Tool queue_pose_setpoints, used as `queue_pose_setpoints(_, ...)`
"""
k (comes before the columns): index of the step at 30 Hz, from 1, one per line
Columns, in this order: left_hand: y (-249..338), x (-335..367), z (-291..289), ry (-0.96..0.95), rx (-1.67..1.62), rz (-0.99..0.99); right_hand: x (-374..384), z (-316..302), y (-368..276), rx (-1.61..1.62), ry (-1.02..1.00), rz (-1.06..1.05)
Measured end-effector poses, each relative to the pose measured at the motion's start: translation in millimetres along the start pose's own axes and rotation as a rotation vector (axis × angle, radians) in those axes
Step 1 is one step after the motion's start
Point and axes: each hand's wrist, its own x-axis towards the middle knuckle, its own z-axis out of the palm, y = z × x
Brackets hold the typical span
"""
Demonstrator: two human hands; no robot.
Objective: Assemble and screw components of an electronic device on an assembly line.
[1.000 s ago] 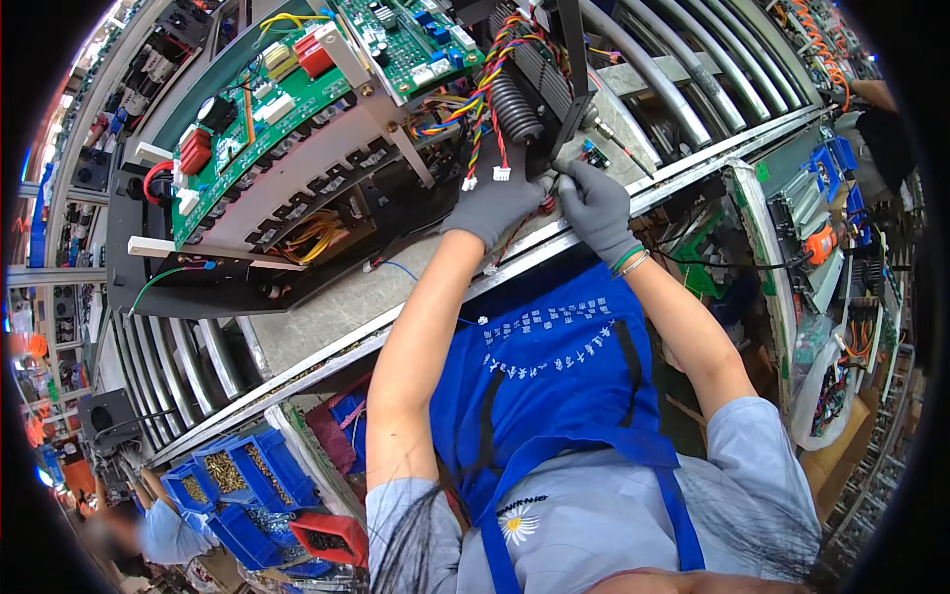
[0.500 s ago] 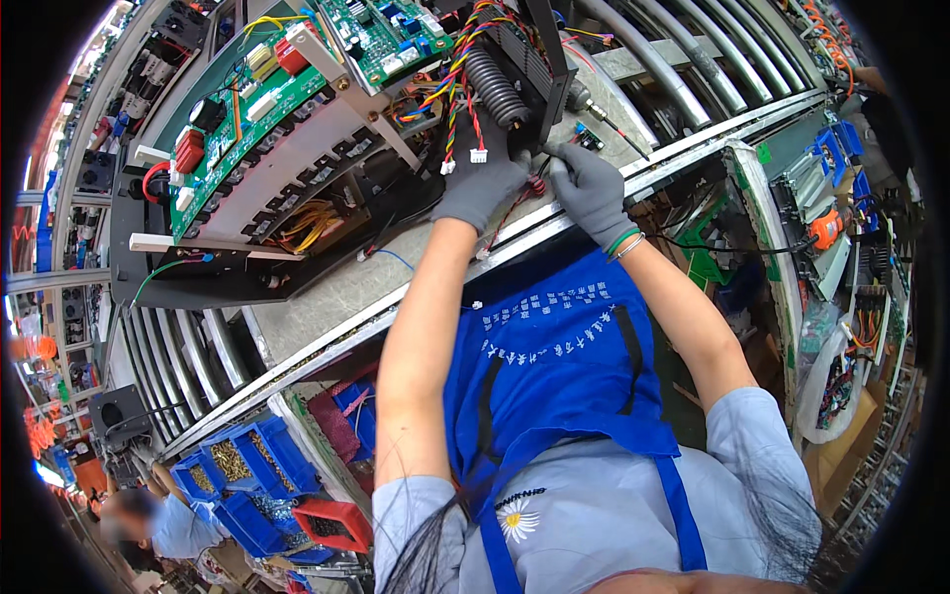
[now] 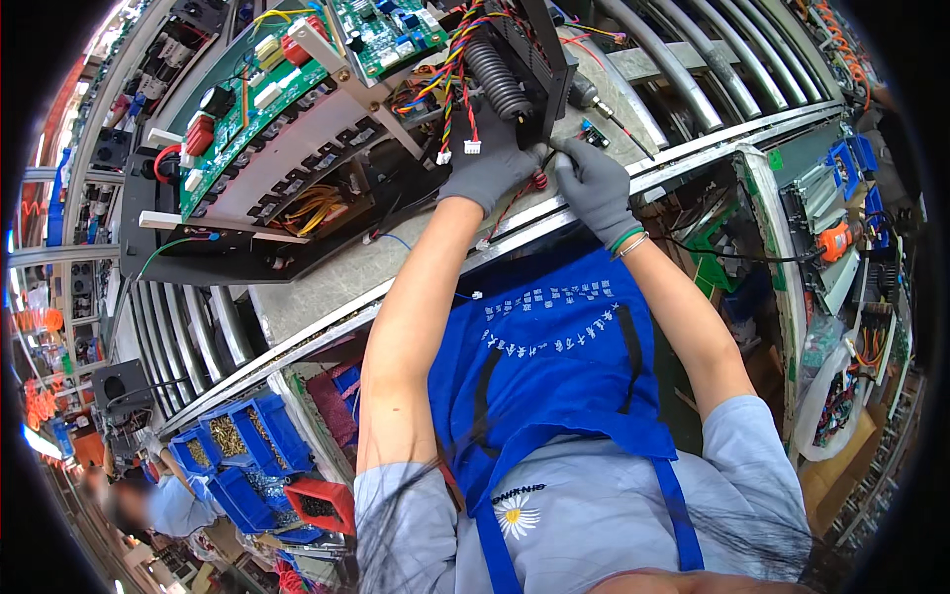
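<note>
Both my hands wear grey gloves and meet at the near right corner of a black metal chassis (image 3: pixel 188 259). My left hand (image 3: pixel 492 163) is closed, its fingertips pinched on a thin dark cable (image 3: pixel 550 156). From the right, my right hand (image 3: pixel 599 193) pinches the same cable between thumb and forefinger. A dark red piece (image 3: pixel 539 180) on a wire hangs just below the fingertips. Above my left hand dangle twisted coloured wires (image 3: pixel 457 74) with white plugs (image 3: pixel 472 147), beside a black ribbed hose (image 3: pixel 498 84). Green circuit boards (image 3: pixel 259 99) sit on the chassis.
A driver tool with a long thin bit (image 3: pixel 614 117) and a small dark component (image 3: pixel 594 137) lie right of the chassis. Metal rollers (image 3: pixel 683 84) run behind. Blue screw bins (image 3: pixel 267 436) and a red bin (image 3: pixel 322 503) stand lower left; another person (image 3: pixel 178 503) is beyond.
My hands stay together on the cable, with little shift of the fingers. The view has moved slightly, so the chassis and bins sit a bit differently.
</note>
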Motion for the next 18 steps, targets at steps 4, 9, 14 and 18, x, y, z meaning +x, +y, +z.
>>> queue_pose_setpoints(4,3.8,0.8,-7.7,-0.109,0.009,-0.049,1.1,0.9,-1.2,0.026,0.033,-0.029)
queue_pose_setpoints(9,12.5,-1.0,-10.7,-0.106,0.099,-0.206,3.4,4.0,-3.0,0.063,0.107,-0.088)
queue_pose_setpoints(14,14.0,-1.4,-9.3,-0.043,0.099,-0.178,1.3,4.2,3.2,0.046,0.081,-0.081)
queue_pose_setpoints(18,8.0,0.3,2.2,-0.021,0.129,-0.212,0.9,4.3,1.8,0.038,0.085,-0.083)
